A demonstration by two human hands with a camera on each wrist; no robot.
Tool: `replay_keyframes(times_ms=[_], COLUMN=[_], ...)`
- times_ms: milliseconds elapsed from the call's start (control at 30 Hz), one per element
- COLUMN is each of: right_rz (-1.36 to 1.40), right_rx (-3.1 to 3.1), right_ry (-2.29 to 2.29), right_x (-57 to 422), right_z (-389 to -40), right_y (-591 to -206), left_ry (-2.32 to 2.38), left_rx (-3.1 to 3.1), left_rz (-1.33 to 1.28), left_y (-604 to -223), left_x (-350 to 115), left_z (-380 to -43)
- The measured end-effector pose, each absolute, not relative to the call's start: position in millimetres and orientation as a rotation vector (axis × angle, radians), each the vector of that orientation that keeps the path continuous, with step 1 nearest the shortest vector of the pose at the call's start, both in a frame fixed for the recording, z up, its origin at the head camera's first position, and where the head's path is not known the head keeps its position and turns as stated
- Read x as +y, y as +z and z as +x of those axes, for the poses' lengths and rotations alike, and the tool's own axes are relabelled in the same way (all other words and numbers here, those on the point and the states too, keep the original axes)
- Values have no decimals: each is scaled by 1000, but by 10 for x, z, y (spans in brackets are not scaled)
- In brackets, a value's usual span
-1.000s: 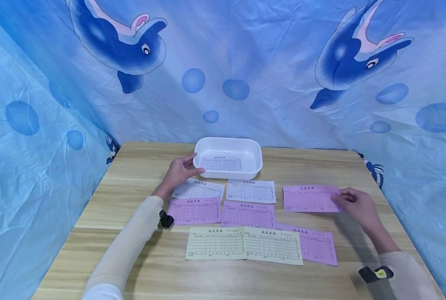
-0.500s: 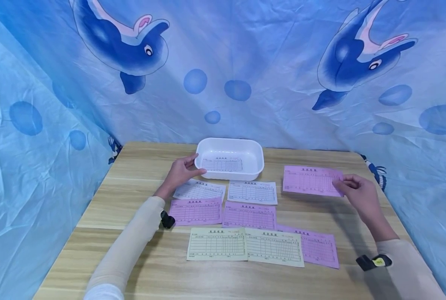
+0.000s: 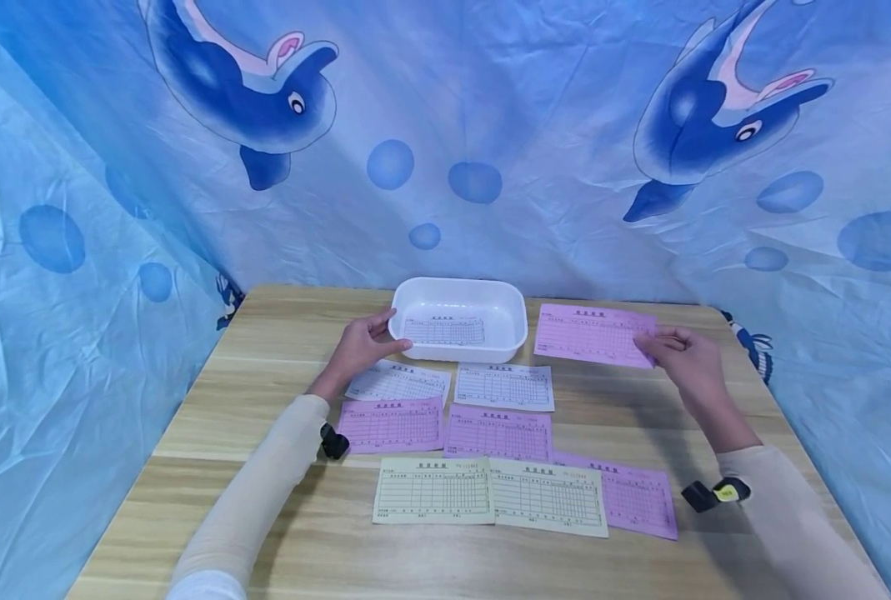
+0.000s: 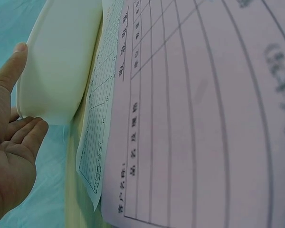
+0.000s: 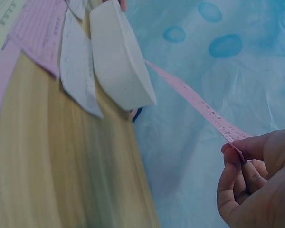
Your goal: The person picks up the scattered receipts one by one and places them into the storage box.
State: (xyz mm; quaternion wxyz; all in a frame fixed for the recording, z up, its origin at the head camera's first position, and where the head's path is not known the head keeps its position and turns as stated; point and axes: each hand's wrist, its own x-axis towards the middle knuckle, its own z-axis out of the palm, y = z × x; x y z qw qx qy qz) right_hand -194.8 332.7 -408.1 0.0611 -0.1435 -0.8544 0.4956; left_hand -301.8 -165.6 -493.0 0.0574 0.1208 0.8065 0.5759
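Note:
My left hand [image 3: 358, 350] holds the left end of a white plastic tray [image 3: 516, 342], thumb and fingers apart around its corner. One white receipt slip [image 3: 445, 331] lies inside the tray. In the left wrist view, the thumb and fingertips touch the tray's [image 4: 61, 57] rim and end. My right hand [image 3: 685, 358] pinches the right edge of a pink receipt slip [image 3: 591, 333], raised above the table just right of the tray. The right wrist view shows that pink slip [image 5: 194, 100] nearly edge-on between thumb and fingers.
Before the tray lie two white slips [image 3: 503, 387], then two pink slips [image 3: 390, 425] in a row. Nearer are two yellow-green slips [image 3: 433, 492], the right one overlapping another pink slip [image 3: 640, 500]. A blue dolphin-print cloth [image 3: 445, 125] hangs behind the wooden table [image 3: 415, 567].
My right hand has lifted the pink slip from the table's right side and moved it away from me and left, towards the tray. The left hand stays at the tray.

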Motion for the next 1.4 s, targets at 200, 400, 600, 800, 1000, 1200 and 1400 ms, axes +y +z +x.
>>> replay_keyframes(times_ms=[200, 400, 600, 800, 1000, 1200, 1400], right_rz=[-382, -326, -270, -214, -188, -181, -185], right_rx=[-2542, -2470, -2416, -2388, -2309, -2291, -2350], right_ry=[1539, 1623, 1722, 1809, 1917, 1954, 1926], right_x=[3111, 2885, 2646, 2419, 2223, 2031, 1833], right_z=[-2096, -2270, -2459, -2633, -2794, -2944, -3045], right_y=[-4015, -3980, -3967, -3999, -4043, -4096, -4144], left_ry=[1747, 1744, 1749, 1736, 1716, 1720, 1728], left_rx=[2449, 2449, 2427, 2449, 2464, 2449, 2416], left_rz=[376, 371, 372, 367, 355, 343, 324], left_y=[-4932, -4920, -4908, -4895, -4883, -4880, -4881], left_x=[-1661, -1660, -1657, -1664, -1661, -1655, -1647], left_z=[-3013, -3001, -2983, -2971, -2971, -2981, -3005])
